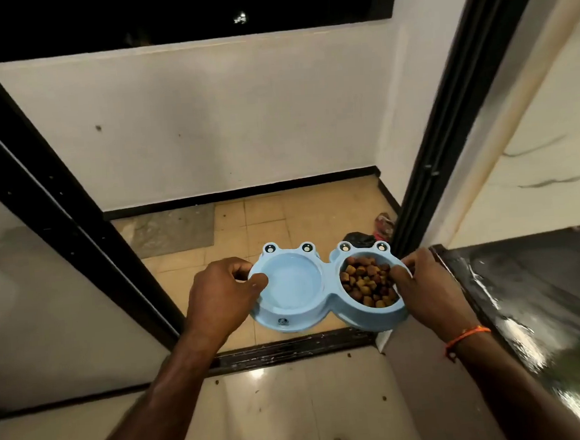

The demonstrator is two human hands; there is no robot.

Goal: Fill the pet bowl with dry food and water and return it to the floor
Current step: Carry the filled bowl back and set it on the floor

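A light blue double pet bowl [326, 311] with frog eyes on its far rim is held level in the air above a doorway threshold. Its left well [294, 281] holds clear water. Its right well holds brown dry food [367, 283]. My left hand [218, 300] grips the bowl's left end, thumb over the rim. My right hand [427, 285] grips the right end, thumb on the rim beside the kibble.
A black door sill [291, 350] crosses just below the bowl, with beige balcony tiles [264, 221] beyond. Black door frames stand left [58, 208] and right [447, 140]. A glossy black counter [545, 305] is at right. Dark items [360, 239] lie by the right frame. Crumbs dot the near floor.
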